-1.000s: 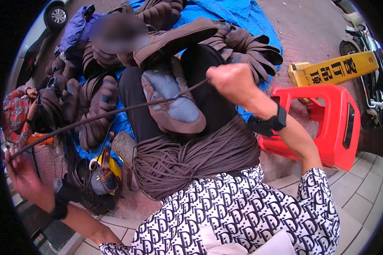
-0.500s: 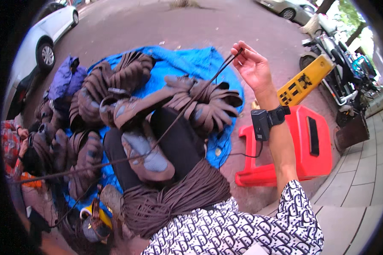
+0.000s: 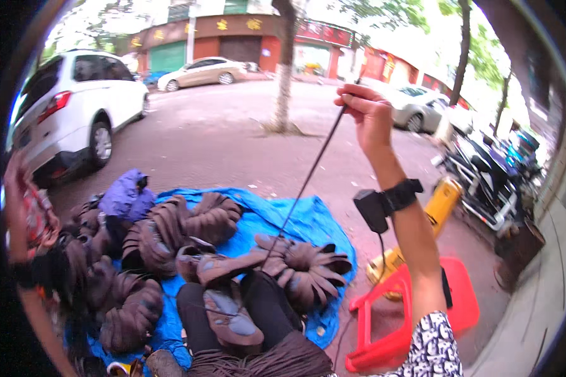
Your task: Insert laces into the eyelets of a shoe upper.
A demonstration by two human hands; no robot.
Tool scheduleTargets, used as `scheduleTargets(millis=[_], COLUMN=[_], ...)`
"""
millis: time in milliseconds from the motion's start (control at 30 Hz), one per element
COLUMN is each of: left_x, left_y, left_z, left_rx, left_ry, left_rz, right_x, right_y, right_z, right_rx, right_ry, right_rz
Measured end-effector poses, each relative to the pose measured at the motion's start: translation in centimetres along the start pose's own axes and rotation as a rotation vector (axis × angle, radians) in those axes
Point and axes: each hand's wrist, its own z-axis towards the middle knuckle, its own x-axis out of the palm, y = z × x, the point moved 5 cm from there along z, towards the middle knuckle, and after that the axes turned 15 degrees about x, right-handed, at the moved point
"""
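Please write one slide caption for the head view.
The right hand pinches a thin dark cord; brown shoe parts lie bundled on a blue plastic sheet.

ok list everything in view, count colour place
cord: 1, dark, centre
shoe: 1, brown and blue-grey, on lap
cord bundle: 1, dark brown, on lap
tarp: 1, blue, ground ahead
other shoes: many, brown, mostly heaped on tarp
cloth or bag: 1, purple, left
stool: 1, red, right
board: 1, yellow, behind stool
motorbikes: count unclear, mixed, right
cars: 3, white, beige, silver, street
trees: several, green, background
shopfronts: several, reddish-brown, background
other person: 1, red plaid, left edge
legs: 2, in black, lower middle
right hand: 1, pinching cord, upper middle
left hand: 1, blurred, left edge
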Motion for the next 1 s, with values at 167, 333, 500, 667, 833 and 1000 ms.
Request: scheduleTargets(millis=[167,333,500,667,833,1000], left_x=[12.1,15.7,17.2,17.7,17.8,18.1], left_y=[-2.0,-8.8,-10.8,-11.6,-12.2,-13.2], left_z=[0.5,-2.3,-3.3,-3.7,-4.0,-5.5], left_rx=[0.272,0.214,0.230,0.238,0.217,0.216], left_ry=[0.377,0.479,0.515,0.535,0.544,0.593], left_rz=[-0.198,-0.411,-0.421,-0.454,-0.445,-0.483], right_x=[8.3,16.3,19.2,18.9,16.6,14.8], right_y=[4.8,6.7,8.3,9.6,12.7,14.0], right_z=[-0.1,-1.8,-3.0,-3.3,-2.5,-1.3], right_rx=[-0.148,-0.237,-0.273,-0.323,-0.462,-0.409], right_ry=[0.140,0.304,0.399,0.356,0.216,0.120], right_rz=[-0.063,-0.078,0.006,-0.021,-0.096,-0.155])
